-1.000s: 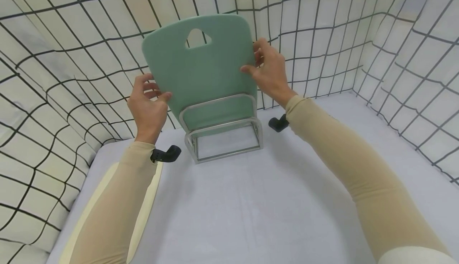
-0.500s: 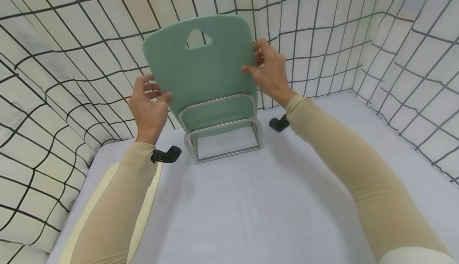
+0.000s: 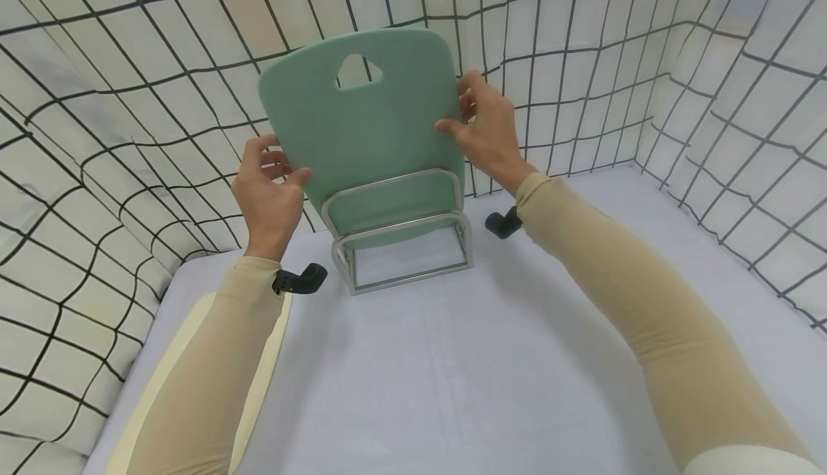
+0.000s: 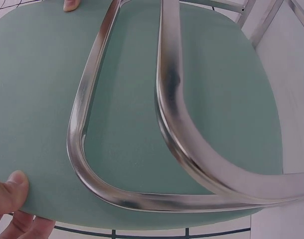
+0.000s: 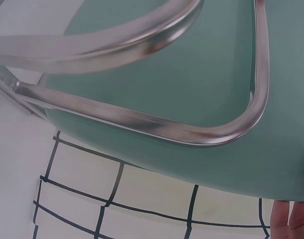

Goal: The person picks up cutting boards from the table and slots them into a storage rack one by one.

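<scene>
A green cutting board (image 3: 381, 123) with a cut-out handle hole near its top stands nearly upright, leaning back. Its lower part is behind the front loops of a silver metal rack (image 3: 400, 227). My left hand (image 3: 268, 191) pinches the board's left edge, thumb on the front face and fingers behind. On the opposite edge, higher up, my right hand (image 3: 486, 123) holds it the same way. Both wrist views look close at the rack's bent tubes (image 4: 117, 196) crossing the green face; the right wrist view catches only some fingertips (image 5: 291, 219) at the edge.
A cream-coloured flat board (image 3: 268, 360) lies on the left side of the pale table (image 3: 452, 374), partly under my left forearm. A white cloth wall with black grid lines (image 3: 581, 66) rises behind the rack and along both sides.
The cutting board has sunk very slightly lower in the rack, with both hands following it down. The rack stays where it was.
</scene>
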Action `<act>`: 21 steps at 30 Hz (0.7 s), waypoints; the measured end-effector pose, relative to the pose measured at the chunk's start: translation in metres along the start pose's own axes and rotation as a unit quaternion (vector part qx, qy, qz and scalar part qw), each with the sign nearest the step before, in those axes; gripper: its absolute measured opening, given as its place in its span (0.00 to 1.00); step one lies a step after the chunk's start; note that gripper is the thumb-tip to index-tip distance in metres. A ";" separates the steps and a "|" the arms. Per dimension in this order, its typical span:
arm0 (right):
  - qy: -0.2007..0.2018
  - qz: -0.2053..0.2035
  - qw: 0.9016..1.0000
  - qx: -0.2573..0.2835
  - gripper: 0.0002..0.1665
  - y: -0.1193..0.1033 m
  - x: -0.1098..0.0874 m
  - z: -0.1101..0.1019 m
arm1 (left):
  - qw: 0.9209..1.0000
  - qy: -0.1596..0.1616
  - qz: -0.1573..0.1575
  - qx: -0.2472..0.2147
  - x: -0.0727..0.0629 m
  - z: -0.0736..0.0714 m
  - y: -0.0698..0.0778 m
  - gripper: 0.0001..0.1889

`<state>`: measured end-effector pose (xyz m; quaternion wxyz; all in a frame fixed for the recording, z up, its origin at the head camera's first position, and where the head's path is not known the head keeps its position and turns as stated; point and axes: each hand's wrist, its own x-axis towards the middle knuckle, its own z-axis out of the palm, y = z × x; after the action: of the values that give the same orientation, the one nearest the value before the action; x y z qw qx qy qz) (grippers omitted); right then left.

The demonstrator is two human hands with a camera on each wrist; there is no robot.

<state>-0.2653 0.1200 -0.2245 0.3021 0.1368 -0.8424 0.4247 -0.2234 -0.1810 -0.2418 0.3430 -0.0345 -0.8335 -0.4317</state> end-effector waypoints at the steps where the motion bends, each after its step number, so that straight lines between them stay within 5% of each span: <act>1: 0.000 0.000 1.000 0.000 0.24 0.000 0.000 0.000 | 1.000 0.000 0.001 0.000 0.000 0.000 0.000 0.23; 21: -0.010 0.014 1.000 0.000 0.25 0.001 -0.002 0.002 | 1.000 0.001 0.021 0.001 0.000 0.001 -0.005 0.23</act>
<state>-0.2649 0.1192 -0.2269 0.2880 0.1294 -0.8470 0.4276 -0.2253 -0.1832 -0.2453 0.3531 -0.0505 -0.8327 -0.4235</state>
